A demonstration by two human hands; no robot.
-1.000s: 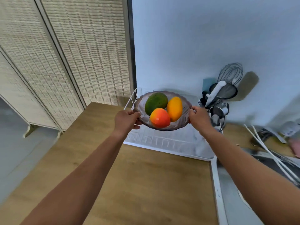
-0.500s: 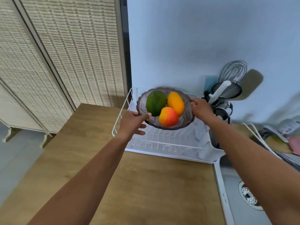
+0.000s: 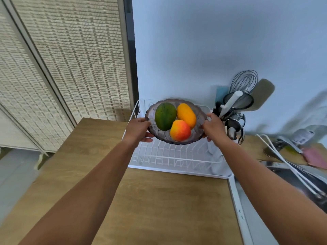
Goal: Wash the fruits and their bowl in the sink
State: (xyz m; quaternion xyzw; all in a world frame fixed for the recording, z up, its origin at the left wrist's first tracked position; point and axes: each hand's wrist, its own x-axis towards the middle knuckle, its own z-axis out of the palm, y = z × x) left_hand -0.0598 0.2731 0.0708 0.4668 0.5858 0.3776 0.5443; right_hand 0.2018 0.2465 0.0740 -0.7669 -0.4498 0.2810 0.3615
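Observation:
A smoky glass bowl (image 3: 200, 113) with a scalloped rim is held up over the white dish rack (image 3: 169, 156). Inside it lie a green fruit (image 3: 165, 116), a yellow fruit (image 3: 186, 114) and a red-orange fruit (image 3: 180, 130). My left hand (image 3: 137, 129) grips the bowl's left rim, thumb on top. My right hand (image 3: 213, 127) grips the right rim. The sink (image 3: 300, 183) shows only as a dark strip at the lower right.
A wooden counter (image 3: 159, 200) spreads below my arms. A utensil holder (image 3: 235, 121) with a whisk, strainer and spatula stands right of the rack. White tubing (image 3: 290, 167) and sponges lie by the sink. A woven screen (image 3: 70, 59) stands at the left.
The view has shifted and the bowl sits slightly lower and further right over the rack. My left hand has closed more firmly on the rim. Both hands keep their hold.

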